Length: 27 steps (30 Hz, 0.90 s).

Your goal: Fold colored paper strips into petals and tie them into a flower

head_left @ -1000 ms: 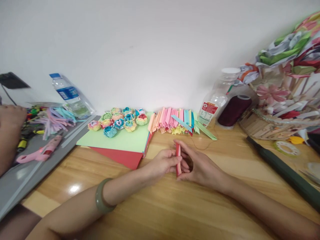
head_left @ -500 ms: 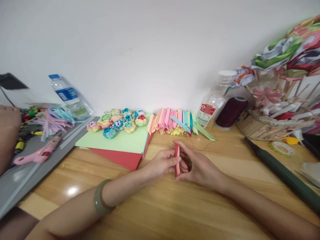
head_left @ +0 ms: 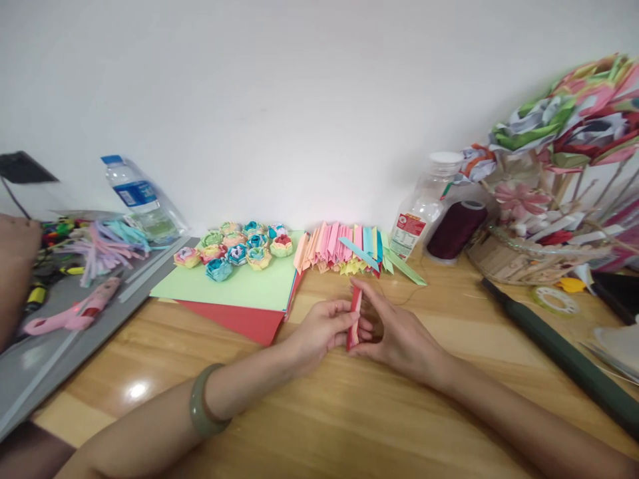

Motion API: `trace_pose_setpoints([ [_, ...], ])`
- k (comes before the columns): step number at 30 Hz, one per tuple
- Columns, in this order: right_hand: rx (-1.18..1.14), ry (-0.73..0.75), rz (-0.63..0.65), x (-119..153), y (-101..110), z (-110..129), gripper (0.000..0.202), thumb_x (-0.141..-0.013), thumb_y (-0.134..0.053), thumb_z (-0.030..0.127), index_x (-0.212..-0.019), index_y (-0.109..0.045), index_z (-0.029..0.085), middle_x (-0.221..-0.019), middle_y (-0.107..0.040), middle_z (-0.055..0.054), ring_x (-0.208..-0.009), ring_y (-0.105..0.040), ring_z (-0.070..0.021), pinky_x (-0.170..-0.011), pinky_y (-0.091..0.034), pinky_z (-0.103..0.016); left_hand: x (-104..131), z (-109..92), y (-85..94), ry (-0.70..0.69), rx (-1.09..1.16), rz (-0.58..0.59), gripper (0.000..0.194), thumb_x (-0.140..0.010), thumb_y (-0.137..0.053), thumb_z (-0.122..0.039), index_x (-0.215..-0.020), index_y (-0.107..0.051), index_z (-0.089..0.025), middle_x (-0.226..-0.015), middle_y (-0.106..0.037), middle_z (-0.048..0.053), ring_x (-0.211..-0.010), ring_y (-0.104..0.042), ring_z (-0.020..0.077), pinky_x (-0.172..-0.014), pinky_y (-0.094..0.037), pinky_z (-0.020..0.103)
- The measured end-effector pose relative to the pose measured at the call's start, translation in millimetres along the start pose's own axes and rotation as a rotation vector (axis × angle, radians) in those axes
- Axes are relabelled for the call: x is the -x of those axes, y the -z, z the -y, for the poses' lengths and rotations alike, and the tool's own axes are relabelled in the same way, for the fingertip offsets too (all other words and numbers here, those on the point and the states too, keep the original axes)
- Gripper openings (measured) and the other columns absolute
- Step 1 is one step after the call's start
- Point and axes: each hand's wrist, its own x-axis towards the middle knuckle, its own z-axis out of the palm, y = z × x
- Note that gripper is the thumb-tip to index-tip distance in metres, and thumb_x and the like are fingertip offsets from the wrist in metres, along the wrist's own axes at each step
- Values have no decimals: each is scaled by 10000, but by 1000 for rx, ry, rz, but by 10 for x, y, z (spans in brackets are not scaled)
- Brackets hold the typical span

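Note:
A small stack of folded red and pale paper [head_left: 354, 319] stands upright between my two hands, above the wooden table. My left hand [head_left: 324, 330] pinches it from the left between thumb and fingers. From the right, my right hand [head_left: 394, 329] grips the stack's top and bottom ends, with its other fingers behind it. Beyond the hands lies a row of folded paper pieces [head_left: 334, 246] in orange, pink, yellow and blue. Several paper flowers [head_left: 258, 256] sit on light green sheets [head_left: 239, 293], with red paper [head_left: 239, 321] underneath.
At the left are a water bottle [head_left: 137, 193], a pink glue gun [head_left: 74, 316] on a grey mat [head_left: 100, 326], and another person's hand [head_left: 17, 259]. To the right stand a clear bottle [head_left: 417, 216], a thread spool [head_left: 456, 229], a flower basket [head_left: 524, 256] and a dark green rod [head_left: 559, 352].
The camera view has shifted slightly. Both hands still hold the paper stack, which leans a little more to the right at its top.

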Motion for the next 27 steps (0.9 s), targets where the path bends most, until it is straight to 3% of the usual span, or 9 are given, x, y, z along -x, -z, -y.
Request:
trace_pose_setpoints([
  [10, -8, 6, 2, -6, -5, -14, 921, -621, -704, 343, -1365, -172, 230, -1239, -516, -115, -1098, -518, -254, -869, -432, -386, -22, 11, 28, -3, -17, 63, 288, -631, -687, -294, -811, -601, -87, -733, -615, 70, -664, -583, 139, -634, -434, 261],
  [23, 110, 2, -29, 14, 5, -11, 979, -605, -692, 444, -1384, -148, 207, -1208, -550, -122, -1036, -557, -277, -803, -462, -399, -28, -11, 20, 7, -22, 102, 296, -617, -698, -261, -825, -598, -76, -747, -618, 73, -655, -580, 130, -638, -429, 255],
  [25, 98, 9, -93, 22, 67, -7, 873, -676, -624, 470, -1375, -168, 214, -1212, -551, -118, -1055, -547, -277, -824, -451, -423, -32, -9, 28, 5, -2, 78, 293, -615, -700, -245, -832, -591, -81, -723, -615, 61, -617, -572, 115, -595, -413, 235],
  [27, 62, 1, -213, 2, 173, -12, 594, -788, -501, 442, -1305, -308, 224, -1167, -588, -93, -1019, -573, -244, -814, -460, -399, -32, -5, 33, 11, 2, 51, 300, -618, -699, -249, -839, -576, -87, -715, -616, 61, -619, -584, 124, -575, -400, 232],
])
